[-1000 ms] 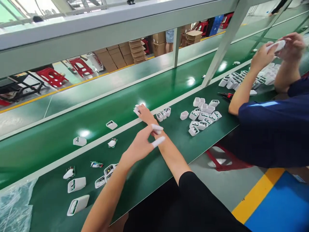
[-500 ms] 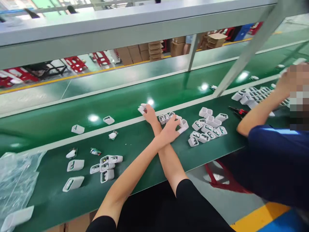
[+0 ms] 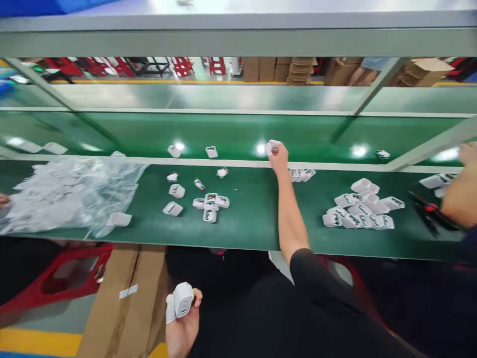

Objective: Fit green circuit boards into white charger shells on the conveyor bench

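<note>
My left hand (image 3: pixel 184 325), low in front of my body and off the bench, grips a white charger housing (image 3: pixel 184 300) with port slots in its face. A white finger cot covers its thumb. My right hand (image 3: pixel 278 155) reaches to the far side of the bench, above the white rail, its cot-covered fingertips pinched together. What they hold, if anything, is too small to tell. Just right of that wrist stands a short row of white housings (image 3: pixel 301 174) with parts inside. Left of it are loose circuit boards (image 3: pixel 222 172) and a cluster of filled housings (image 3: pixel 210 205).
A larger group of white housings (image 3: pixel 359 206) sits to the right, beside black-and-red pliers (image 3: pixel 428 209). Clear plastic bags (image 3: pixel 78 191) cover the bench's left part. Co-workers' hands show at both edges. A cardboard box (image 3: pixel 122 298) stands below; a shelf beam (image 3: pixel 238 42) crosses above.
My view has turned left. My arms, crossed before, are apart; my left hand has taken a housing from beside the row and drawn it back. My right hand remains beyond the rail.
</note>
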`<state>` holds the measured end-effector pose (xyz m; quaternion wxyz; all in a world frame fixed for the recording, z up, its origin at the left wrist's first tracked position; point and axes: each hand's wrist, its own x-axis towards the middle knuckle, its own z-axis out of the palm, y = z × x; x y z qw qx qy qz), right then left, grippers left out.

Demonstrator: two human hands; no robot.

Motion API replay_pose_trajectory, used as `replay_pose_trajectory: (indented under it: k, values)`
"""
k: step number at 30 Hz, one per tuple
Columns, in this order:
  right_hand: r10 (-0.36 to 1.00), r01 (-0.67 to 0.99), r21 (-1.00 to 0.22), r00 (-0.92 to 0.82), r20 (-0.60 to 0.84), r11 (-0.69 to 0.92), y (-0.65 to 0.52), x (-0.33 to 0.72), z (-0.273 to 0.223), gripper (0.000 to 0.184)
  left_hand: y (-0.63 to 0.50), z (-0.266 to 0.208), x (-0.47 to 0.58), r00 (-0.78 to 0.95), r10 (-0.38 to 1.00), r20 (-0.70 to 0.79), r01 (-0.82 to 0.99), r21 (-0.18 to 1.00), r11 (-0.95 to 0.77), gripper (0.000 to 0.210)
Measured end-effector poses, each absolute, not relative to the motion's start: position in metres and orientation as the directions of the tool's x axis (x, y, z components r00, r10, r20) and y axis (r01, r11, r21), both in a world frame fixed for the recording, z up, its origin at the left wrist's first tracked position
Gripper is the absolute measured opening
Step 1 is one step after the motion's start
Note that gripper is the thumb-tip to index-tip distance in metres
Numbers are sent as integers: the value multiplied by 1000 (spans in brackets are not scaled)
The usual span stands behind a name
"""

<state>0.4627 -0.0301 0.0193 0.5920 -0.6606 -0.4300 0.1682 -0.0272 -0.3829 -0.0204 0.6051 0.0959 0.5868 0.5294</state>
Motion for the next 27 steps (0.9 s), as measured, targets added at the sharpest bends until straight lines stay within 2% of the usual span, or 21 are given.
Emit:
replay_pose_trajectory:
  k: [2, 3, 6, 8, 10, 11, 13, 15, 18, 21, 24, 27]
  values:
    - [762, 382, -916, 554, 336, 127, -38, 452, 45, 66, -381, -12, -28, -251, 756, -605, -630, 695, 347, 54]
    - [741, 428, -880, 520, 425, 204, -46, 444, 59, 65, -375, -6, -27, -226, 771, -595, -661, 676, 328, 47]
    - [721, 443, -793, 369, 587, 418, -98, 406, 103, 60, -351, 17, -26, -46, 884, -466, -658, 680, 324, 31]
    - [768, 338, -818, 305, 563, 465, -154, 368, 126, 48, -334, 35, -32, 169, 950, -263, -591, 744, 312, 30]
    - [824, 186, -856, 237, 515, 482, -216, 325, 138, 37, -320, 52, -41, 327, 945, -31, -507, 838, 203, 24]
    - [853, 120, -878, 206, 479, 464, -246, 302, 140, 36, -313, 59, -47, 375, 924, 72, -451, 885, 114, 23]
    - [897, 36, -911, 157, 412, 412, -294, 255, 137, 37, -300, 67, -60, 425, 872, 244, -330, 938, -102, 34]
    - [917, -13, -930, 172, 360, 367, -322, 210, 129, 43, -290, 70, -72, 429, 825, 369, -245, 926, -287, 49]
    - [929, -85, -935, 171, 328, 345, -331, 153, 119, 48, -281, 68, -89, 428, 795, 430, -213, 903, -373, 64]
    - [934, -113, -929, 98, 343, 352, -318, 115, 119, 48, -276, 67, -103, 502, 764, 405, -251, 914, -319, 69]
    - [917, -72, -916, 95, 388, 395, -311, 96, 124, 53, -271, 67, -113, 557, 715, 423, -307, 905, -295, 72]
    - [884, 5, -896, 163, 438, 443, -319, 83, 126, 58, -265, 64, -116, 556, 671, 490, -297, 872, -390, 80]
